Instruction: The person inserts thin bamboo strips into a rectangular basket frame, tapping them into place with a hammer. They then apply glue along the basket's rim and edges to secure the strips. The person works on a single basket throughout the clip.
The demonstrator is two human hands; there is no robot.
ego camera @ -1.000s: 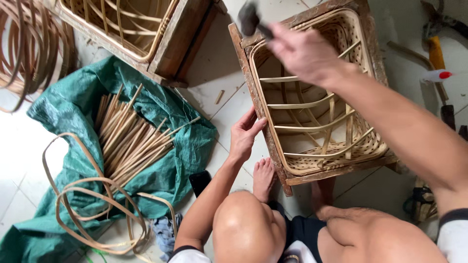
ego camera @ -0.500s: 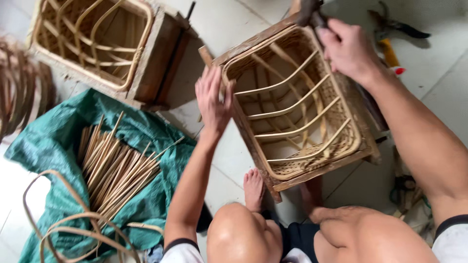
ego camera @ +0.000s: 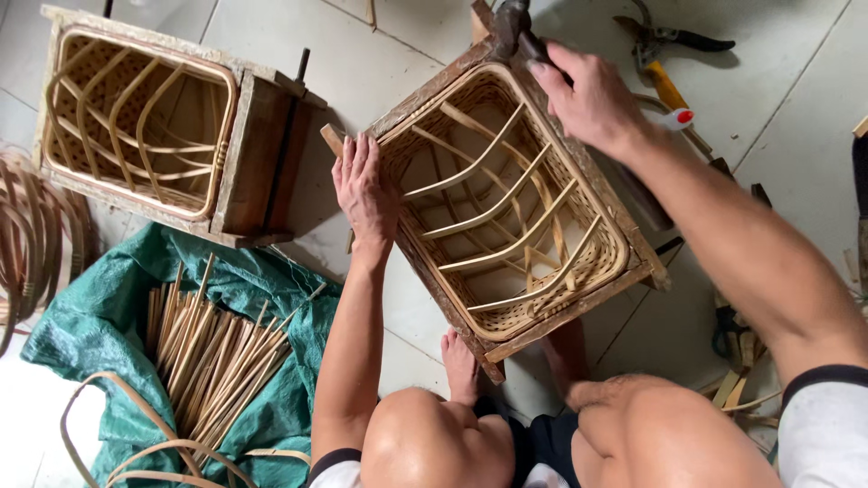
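While the left hand [ego camera: 364, 190] lies flat and open on the near-left rim of the basket frame [ego camera: 506, 203] (tilted on the tiled floor [ego camera: 380, 63]), the right hand [ego camera: 592, 95] grips a hammer [ego camera: 514, 23] at its far corner.

I see no packages, labels, signs or screens anywhere around me (the nearest thing to a wrapping is the green plastic sheet [ego camera: 271, 298] spread flat on the floor at my left, under the cut cane sticks [ego camera: 212, 361]).
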